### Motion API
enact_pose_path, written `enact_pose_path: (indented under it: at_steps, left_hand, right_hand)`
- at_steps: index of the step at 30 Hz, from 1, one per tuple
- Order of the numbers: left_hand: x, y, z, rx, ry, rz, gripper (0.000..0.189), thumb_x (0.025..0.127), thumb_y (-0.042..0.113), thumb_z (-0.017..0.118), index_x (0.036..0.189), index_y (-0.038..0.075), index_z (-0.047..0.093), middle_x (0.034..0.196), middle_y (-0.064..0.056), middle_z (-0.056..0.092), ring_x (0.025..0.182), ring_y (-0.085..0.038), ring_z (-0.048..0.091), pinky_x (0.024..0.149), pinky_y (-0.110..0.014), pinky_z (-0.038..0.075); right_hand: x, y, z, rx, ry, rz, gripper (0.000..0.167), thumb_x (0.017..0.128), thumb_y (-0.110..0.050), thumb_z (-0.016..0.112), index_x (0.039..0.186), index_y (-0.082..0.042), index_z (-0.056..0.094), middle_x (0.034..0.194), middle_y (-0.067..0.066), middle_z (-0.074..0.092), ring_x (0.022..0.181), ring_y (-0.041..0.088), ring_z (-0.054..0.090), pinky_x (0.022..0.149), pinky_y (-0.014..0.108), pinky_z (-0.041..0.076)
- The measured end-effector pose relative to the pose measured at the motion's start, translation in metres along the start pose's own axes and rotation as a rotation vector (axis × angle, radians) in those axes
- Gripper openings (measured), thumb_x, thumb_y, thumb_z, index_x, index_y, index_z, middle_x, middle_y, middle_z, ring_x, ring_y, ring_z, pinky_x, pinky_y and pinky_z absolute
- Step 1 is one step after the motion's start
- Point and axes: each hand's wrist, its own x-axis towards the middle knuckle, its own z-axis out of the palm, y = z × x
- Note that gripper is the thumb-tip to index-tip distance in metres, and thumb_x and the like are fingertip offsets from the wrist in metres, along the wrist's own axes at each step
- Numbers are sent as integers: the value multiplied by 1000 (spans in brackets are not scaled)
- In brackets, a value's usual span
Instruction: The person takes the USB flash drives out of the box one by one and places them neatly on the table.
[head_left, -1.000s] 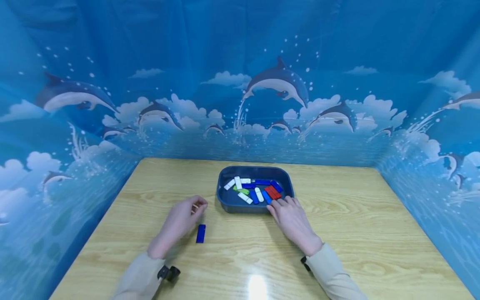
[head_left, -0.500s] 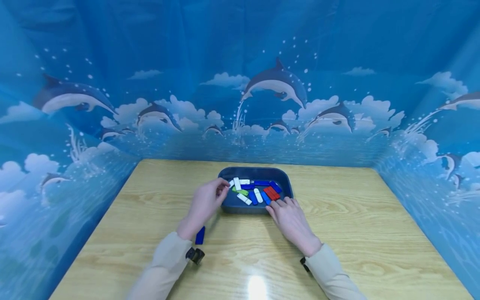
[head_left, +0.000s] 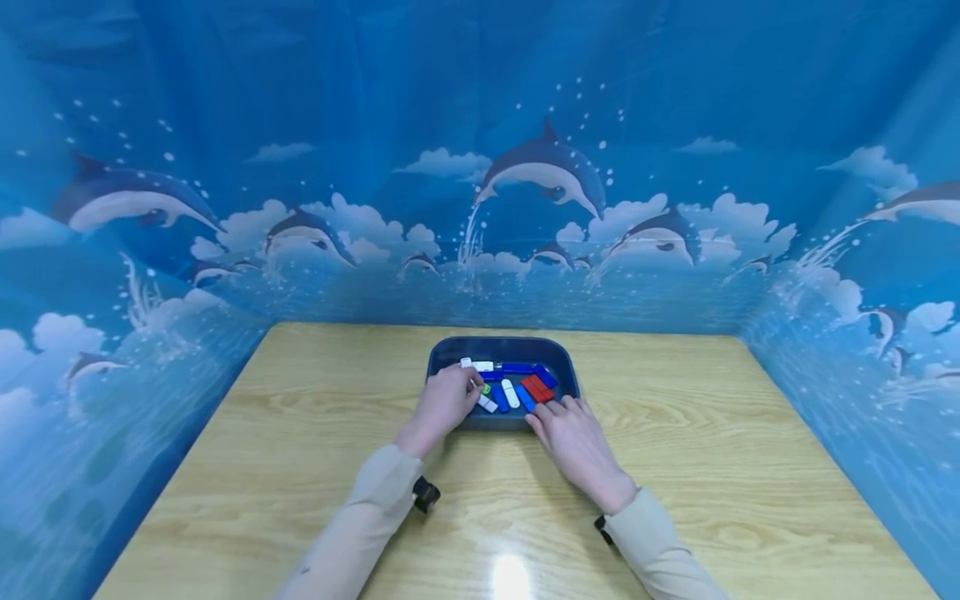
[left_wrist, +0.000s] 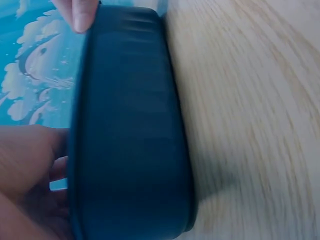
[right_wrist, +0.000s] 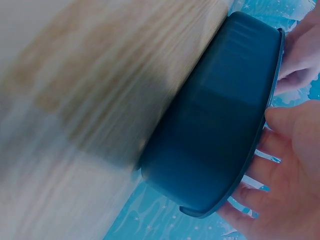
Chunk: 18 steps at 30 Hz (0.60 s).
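Note:
A dark blue tray (head_left: 501, 341) holds several USB flash drives. Among them are white (head_left: 511, 393), royal blue (head_left: 517, 367) and red (head_left: 537, 388) ones, with a bit of green (head_left: 486, 389) showing. My left hand (head_left: 446, 400) reaches over the tray's left front corner, its curled fingers down among the white and green drives. I cannot tell whether it pinches one, as the fingertips are hidden. My right hand (head_left: 573, 437) rests at the front right rim, fingers over the edge beside a blue drive (head_left: 525, 398). In the right wrist view its thumb (right_wrist: 280, 120) touches the rim.
The tray stands near the back of a wooden table (head_left: 660, 433). Behind and along the sides hangs a blue curtain (head_left: 360, 100) printed with dolphins. My left sleeve (head_left: 360, 508) lies over the table in front of the tray.
My left hand has moved right and forward from the table into the tray. A blue flash drive lying on the table is now hidden behind my left arm. My right hand has stayed at the rim.

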Motion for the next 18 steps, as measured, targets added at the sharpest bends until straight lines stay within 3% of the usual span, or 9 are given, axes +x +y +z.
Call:
enact_pose_path:
  at_steps: [4,12,14,18]
  left_hand:
    - [8,-1,8,7,-73,-47,8,95,17,73,97,11,78,85,-2,73,71,-15,64,63,-30,53]
    - [14,0,11,37,-245,-103,14,97,22,70,105,14,79,104,-3,75,81,-15,59,77,-36,52]
    - [15,0,10,25,-265,-103,14,97,22,70,104,13,78,102,-3,74,82,-16,59,78,-37,52]
    - [16,-2,10,39,-269,-66,9,95,18,72,92,13,78,94,-1,74,90,-20,64,92,-43,53]
  right_hand:
    - [1,0,0,-5,-13,11,21,101,-29,64,92,-13,73,88,2,73,79,24,56,90,51,51]
    - [0,-1,0,-2,-28,19,25,103,-32,60,94,-13,73,89,3,73,80,24,56,91,51,50]
    - [0,-1,0,1,-27,22,25,103,-32,60,94,-12,73,89,3,73,80,24,55,90,51,50]
    - [0,-1,-1,2,-26,30,24,103,-31,61,94,-13,73,88,2,73,80,24,55,90,50,50]
